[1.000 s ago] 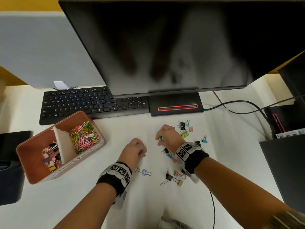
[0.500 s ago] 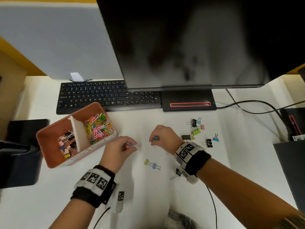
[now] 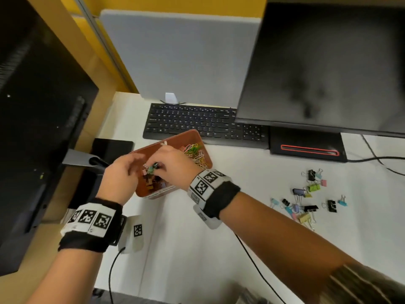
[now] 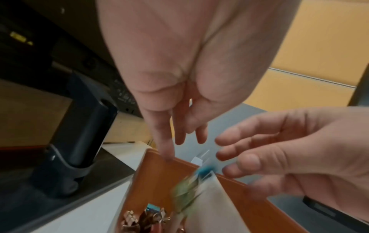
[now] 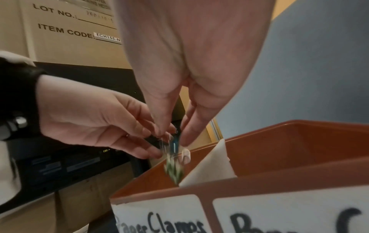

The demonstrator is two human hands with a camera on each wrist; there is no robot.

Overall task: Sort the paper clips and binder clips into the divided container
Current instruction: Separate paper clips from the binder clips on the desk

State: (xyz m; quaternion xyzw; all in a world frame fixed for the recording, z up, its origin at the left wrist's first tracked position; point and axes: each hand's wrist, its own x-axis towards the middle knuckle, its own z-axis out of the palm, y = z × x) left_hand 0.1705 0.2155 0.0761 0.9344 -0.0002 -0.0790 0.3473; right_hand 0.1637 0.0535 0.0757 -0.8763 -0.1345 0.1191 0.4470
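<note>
My right hand [image 5: 191, 75] has its fingertips [image 5: 185, 138] drawn close around a blue binder clip [image 5: 174, 145], though blur keeps me from telling whether they grip it, with a blurred green clip [image 5: 173, 171] just below; my left hand [image 3: 119, 178] hangs alongside with fingers [image 4: 165, 141] loosely spread, holding nothing. Both hover over the left compartment of the divided container [image 3: 151, 195], which holds binder clips [image 3: 150, 183], while coloured paper clips [image 3: 195, 153] fill the right one past the white divider [image 5: 209, 167]. I count roughly fifteen loose binder clips [image 3: 306, 194] on the desk [image 3: 197, 249] to my right.
</note>
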